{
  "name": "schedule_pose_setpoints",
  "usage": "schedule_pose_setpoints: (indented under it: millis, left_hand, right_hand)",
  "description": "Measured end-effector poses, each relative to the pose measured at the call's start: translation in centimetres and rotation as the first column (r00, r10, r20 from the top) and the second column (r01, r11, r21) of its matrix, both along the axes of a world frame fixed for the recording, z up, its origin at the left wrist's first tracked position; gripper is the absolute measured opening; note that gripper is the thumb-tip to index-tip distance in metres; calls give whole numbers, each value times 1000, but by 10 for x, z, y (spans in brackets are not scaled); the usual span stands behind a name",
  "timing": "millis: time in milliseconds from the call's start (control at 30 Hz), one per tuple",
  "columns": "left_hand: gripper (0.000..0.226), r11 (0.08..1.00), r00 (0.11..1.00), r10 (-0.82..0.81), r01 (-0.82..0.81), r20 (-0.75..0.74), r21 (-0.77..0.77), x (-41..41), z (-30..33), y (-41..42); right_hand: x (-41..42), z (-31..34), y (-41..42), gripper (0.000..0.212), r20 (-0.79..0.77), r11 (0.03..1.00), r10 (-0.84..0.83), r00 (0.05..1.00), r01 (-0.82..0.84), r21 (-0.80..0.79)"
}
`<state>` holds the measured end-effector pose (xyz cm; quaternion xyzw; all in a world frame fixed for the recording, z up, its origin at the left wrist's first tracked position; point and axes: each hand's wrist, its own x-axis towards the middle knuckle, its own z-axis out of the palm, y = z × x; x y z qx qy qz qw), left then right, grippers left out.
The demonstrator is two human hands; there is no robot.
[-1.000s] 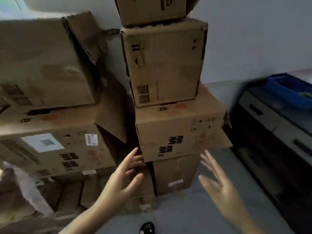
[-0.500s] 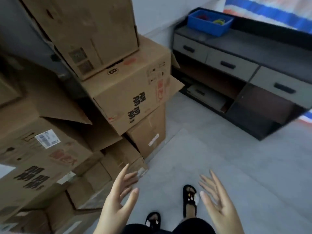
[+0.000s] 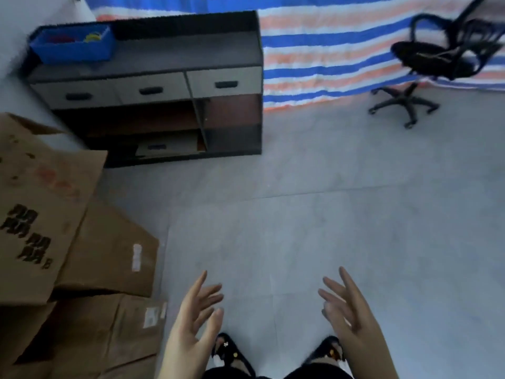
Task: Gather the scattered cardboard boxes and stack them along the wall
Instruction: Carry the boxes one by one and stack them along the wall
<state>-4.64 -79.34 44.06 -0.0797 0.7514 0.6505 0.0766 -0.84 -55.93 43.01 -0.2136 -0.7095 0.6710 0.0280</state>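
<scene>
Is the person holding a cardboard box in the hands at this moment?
No, the left hand and the right hand are both open with spread fingers over the bare floor, apart from the cardboard boxes.

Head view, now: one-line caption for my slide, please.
Both hands, left hand and right hand, open and empty over grey floor, stacked cardboard boxes to the left.

Bare forearms, black sandals [image 3: 233, 354] (small bright ornaments)
</scene>
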Motion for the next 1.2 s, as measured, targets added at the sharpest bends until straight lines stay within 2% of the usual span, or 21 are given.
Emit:
schedule_pose_setpoints:
  millis: [100, 233, 400, 567, 867, 1067, 1200]
  left_hand:
    - [45, 988, 987, -156, 156, -40, 0, -2, -5, 71]
    - [54, 928, 925, -371, 371, -80, -18, 7, -12, 182]
    - [56, 776, 774, -630, 631, -69, 0, 23, -15, 299]
    - [55, 643, 643, -764, 765, -64, 11, 23, -15, 388]
    - [56, 427, 423, -902, 904, -89, -29, -2, -32, 562]
    - [48, 369, 365, -920, 930, -144, -1, -61, -21, 729]
    - [53, 324, 314, -930, 946, -190, -22, -99, -7, 827]
  right_hand:
    - [37, 1, 62, 56, 10, 988, -153, 988, 153, 27]
    - [92, 3, 151, 60, 20, 933, -354, 935, 352, 70]
    - [155, 6, 231, 60, 3, 810, -580, 815, 576, 110]
    - [190, 1, 282, 62, 14, 669, -741, 672, 735, 113]
    - [189, -16, 405, 61, -4, 464, -883, 469, 876, 132]
    - [141, -12, 545, 60, -89, 353, -927, 365, 927, 123]
    - [104, -4, 633, 62, -124, 330, -930, 346, 934, 133]
